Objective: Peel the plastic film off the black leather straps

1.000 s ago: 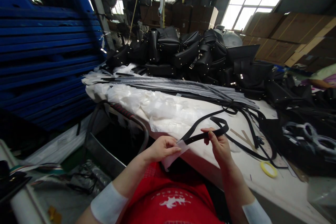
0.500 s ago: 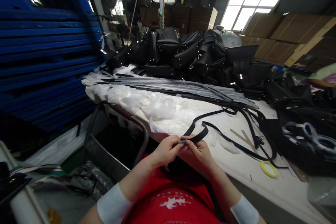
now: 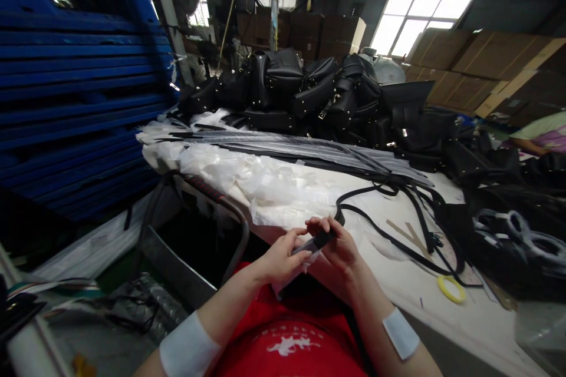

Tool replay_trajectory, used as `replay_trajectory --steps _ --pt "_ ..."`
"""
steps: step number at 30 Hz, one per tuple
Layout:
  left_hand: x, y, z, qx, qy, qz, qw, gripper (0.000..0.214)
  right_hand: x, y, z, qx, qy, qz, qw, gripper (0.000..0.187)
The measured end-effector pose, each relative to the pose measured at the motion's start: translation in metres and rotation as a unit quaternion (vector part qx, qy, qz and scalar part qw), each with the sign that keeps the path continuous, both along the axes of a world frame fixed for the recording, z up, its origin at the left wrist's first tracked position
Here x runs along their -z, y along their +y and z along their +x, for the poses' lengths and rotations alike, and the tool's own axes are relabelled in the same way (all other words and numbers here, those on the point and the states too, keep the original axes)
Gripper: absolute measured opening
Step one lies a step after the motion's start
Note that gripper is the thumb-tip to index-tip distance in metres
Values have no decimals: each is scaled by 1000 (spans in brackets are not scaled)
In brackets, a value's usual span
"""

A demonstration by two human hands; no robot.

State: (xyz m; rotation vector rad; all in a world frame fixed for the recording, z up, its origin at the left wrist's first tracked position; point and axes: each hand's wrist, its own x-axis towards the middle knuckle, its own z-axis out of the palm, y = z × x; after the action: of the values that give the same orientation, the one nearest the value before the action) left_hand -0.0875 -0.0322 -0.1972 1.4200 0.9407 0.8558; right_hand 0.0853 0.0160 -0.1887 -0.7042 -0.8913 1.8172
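Observation:
Close to my body, just off the table edge, both hands hold one black strap (image 3: 325,238). My left hand (image 3: 286,256) pinches the strap's end, where a piece of clear plastic film (image 3: 308,245) covers it. Fingers of my right hand (image 3: 339,246) are closed round the strap a little farther along. Beyond the right hand the strap bends up and runs back over the table to a loose tangle of black straps (image 3: 413,188). Whether the plastic is a sleeve or a loose wrap I cannot tell.
Black bags (image 3: 283,79) are heaped along the back of the white table (image 3: 398,306). White plastic wrapping (image 3: 247,179) and long film-covered straps (image 3: 309,144) lie before them. A yellow tape roll (image 3: 451,289) rests at right. A metal chair frame (image 3: 242,224) stands left, near blue pallets (image 3: 79,100).
The strap's end has turned so that its flat, plastic-covered face shows. My right hand has shifted slightly up and its fingers have opened a little round the strap.

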Motion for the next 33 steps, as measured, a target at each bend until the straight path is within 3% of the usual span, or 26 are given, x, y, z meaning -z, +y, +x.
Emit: replay_trajectory --steps 2,4,8,12,14,16,19,23,28,31,33 --pt "4 3 -1 50 -11 -58 997 34 -3 4 -3 24 -40 32 998 45" --pt "7 5 -1 94 -24 -98 990 43 -4 4 -6 44 -91 72 992 48" --pt "9 10 2 63 -16 -78 995 55 2 -5 -20 60 -161 104 980 53" --pt "7 11 7 41 22 -26 999 56 6 -4 -24 -11 -58 -11 998 47" --pt "4 9 6 65 35 -17 997 55 -4 6 -10 28 24 -46 998 45" --pt "2 6 2 102 56 -23 993 54 -21 21 13 110 104 -70 986 49" --pt "-1 5 -2 128 83 -35 988 54 -44 42 45 171 148 -81 971 52" --pt "-10 12 4 108 76 -20 991 52 -48 49 47 164 65 -13 984 52" --pt "-20 20 23 40 34 29 998 50 -24 23 5 155 -66 50 984 54" --pt "-16 14 27 -14 52 70 996 49 -14 6 -7 97 -121 84 984 54" --pt "-10 6 25 -31 80 97 992 49 -18 4 0 57 -97 76 991 52"
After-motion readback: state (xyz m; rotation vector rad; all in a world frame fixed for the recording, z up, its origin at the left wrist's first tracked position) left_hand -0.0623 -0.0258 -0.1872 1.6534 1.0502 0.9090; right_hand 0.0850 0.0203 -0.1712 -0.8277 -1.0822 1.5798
